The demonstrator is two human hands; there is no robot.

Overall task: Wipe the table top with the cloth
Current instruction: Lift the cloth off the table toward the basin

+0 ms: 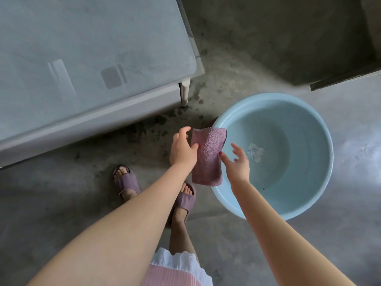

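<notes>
With our left hand [182, 150] pinching the pink cloth [207, 156] over the near-left rim of the basin [321, 129] and our right hand [237, 162] open beside it, we risk dripping water short of the worktop [92, 58] beyond the basin.

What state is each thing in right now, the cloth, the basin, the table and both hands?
cloth: folded, hanging above the basin's rim.
basin: upright on the floor, shallow water inside.
table top: bare, streaky.
left hand: pinching the cloth's edge.
right hand: fingers spread, thumb touching the cloth.
</notes>
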